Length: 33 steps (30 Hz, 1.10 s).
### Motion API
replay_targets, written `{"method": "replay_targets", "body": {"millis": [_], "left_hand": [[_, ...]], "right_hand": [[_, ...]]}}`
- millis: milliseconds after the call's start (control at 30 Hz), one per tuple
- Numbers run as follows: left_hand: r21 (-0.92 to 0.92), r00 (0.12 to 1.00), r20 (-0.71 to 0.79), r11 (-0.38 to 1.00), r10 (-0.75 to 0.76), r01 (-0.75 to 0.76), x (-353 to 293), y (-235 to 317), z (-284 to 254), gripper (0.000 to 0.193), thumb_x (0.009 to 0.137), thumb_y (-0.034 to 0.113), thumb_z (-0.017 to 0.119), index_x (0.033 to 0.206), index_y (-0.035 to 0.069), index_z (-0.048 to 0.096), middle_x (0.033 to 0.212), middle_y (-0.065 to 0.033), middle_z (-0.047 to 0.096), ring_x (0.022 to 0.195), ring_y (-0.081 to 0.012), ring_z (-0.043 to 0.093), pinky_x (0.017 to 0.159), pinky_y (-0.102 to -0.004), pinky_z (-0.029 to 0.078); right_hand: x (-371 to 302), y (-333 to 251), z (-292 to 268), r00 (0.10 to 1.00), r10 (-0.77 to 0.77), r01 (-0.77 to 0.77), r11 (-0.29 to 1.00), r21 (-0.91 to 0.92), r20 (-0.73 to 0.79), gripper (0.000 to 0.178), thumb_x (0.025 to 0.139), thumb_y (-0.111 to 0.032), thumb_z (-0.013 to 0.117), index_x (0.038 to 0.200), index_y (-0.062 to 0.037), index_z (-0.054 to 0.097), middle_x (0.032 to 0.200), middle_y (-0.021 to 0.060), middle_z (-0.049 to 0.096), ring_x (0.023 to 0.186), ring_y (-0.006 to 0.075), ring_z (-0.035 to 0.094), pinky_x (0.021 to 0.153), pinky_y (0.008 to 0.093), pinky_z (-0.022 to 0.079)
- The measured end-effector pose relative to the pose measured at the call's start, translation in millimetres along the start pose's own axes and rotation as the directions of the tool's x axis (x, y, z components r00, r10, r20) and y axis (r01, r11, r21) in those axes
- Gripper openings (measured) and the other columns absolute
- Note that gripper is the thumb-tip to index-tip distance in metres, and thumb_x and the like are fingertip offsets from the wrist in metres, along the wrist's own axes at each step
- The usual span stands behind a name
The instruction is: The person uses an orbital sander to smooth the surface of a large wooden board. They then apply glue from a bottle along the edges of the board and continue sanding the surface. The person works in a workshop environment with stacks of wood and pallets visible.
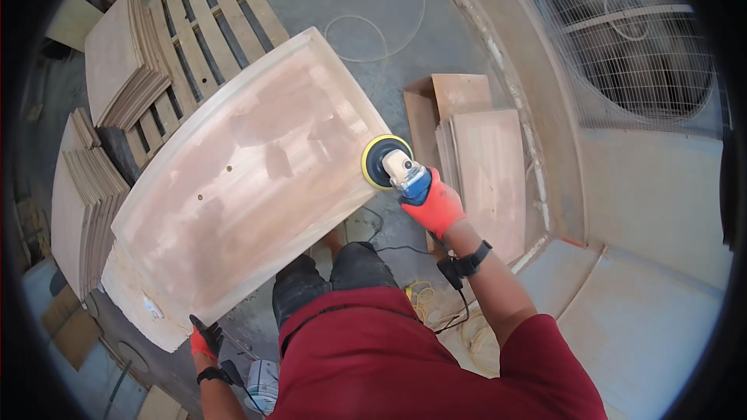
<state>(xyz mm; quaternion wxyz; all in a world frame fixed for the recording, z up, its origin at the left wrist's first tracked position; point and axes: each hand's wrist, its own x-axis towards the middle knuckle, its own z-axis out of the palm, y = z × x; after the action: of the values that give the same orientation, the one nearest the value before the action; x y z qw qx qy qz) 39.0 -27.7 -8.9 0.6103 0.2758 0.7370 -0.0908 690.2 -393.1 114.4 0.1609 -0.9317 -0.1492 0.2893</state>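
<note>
A large pale-wood panel [257,171] with a raised rim and a curved far edge lies in front of me. Closed around the blue body of a power sander [410,179] is my right hand [437,206], in an orange glove. The sander's round black pad with a yellow rim is tilted over the panel's right edge. My left hand [205,339], in an orange and black glove, is at the panel's near-left corner, thumb and fingers apart. Beside it, a rough pale sheet [148,307] sticks out from under the panel, with a small white piece [152,308] on it.
Stacks of thin wooden boards [117,62] stand at the left by a slatted pallet [210,19]. An open cardboard box [447,97] and more boards [490,179] are at the right. A cord [401,249] trails near my legs. Wire mesh [646,70] covers a round opening at far right.
</note>
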Motion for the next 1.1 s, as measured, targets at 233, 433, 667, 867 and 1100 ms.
{"method": "replay_targets", "body": {"millis": [233,433,667,867,1100], "left_hand": [[-0.014,0.998,-0.021,0.998,0.055,-0.055,4.8,-6.8,1.9,0.105,0.089,0.088,0.031,0.159,0.01,0.028,0.156,-0.0239,0.043,0.139,-0.0438,0.045,0.114,-0.0542,0.034],[-0.023,0.999,-0.035,0.999,0.036,-0.037,2.3,-9.0,3.4,0.109,0.083,0.092,0.038,0.157,0.012,0.036,0.155,-0.0213,0.045,0.139,-0.0411,0.045,0.115,-0.0544,0.034],[-0.031,0.992,-0.115,0.998,0.046,-0.05,-1.8,-9.7,12.9,0.103,0.085,0.091,0.039,0.152,0.013,0.042,0.147,-0.0206,0.053,0.132,-0.0407,0.052,0.107,-0.0538,0.042],[-0.038,0.992,-0.115,0.998,0.044,-0.049,-7.4,-3.2,16.3,0.096,0.092,0.083,0.039,0.153,0.009,0.037,0.142,-0.0241,0.056,0.122,-0.0402,0.06,0.103,-0.0528,0.046],[-0.025,0.994,-0.108,1.0,0.015,-0.018,-7.8,-3.1,9.0,0.097,0.092,0.084,0.037,0.154,0.009,0.036,0.141,-0.0237,0.058,0.121,-0.0409,0.061,0.102,-0.053,0.047]], "right_hand": [[71.3,-72.2,-18.3,0.997,-0.059,0.057,0.997,-0.045,-0.041,0.076,0.077,-0.046,0.078,0.133,-0.0048,0.047,0.112,0.0217,0.071,0.107,0.0413,0.067,0.092,0.0483,0.053],[163.8,-171.4,-23.7,0.993,-0.116,0.113,0.989,-0.097,-0.023,0.078,0.077,-0.05,0.077,0.133,-0.0046,0.048,0.123,0.0212,0.068,0.118,0.0387,0.063,0.099,0.0462,0.051],[229.8,-232.6,-42.2,0.996,-0.072,0.069,0.995,-0.068,-0.056,0.082,0.076,-0.053,0.077,0.134,-0.0028,0.048,0.129,0.0194,0.066,0.121,0.0353,0.063,0.101,0.0431,0.051],[186.1,-269.1,9.5,0.976,-0.218,0.218,0.976,-0.025,0.017,0.075,0.078,-0.05,0.076,0.133,-0.0051,0.051,0.129,0.0221,0.065,0.122,0.0371,0.063,0.102,0.0438,0.051],[165.3,-296.3,28.4,0.963,-0.251,0.26,0.96,-0.099,0.095,0.076,0.079,-0.049,0.074,0.134,-0.0041,0.047,0.126,0.0237,0.065,0.119,0.0391,0.063,0.1,0.046,0.051]]}}
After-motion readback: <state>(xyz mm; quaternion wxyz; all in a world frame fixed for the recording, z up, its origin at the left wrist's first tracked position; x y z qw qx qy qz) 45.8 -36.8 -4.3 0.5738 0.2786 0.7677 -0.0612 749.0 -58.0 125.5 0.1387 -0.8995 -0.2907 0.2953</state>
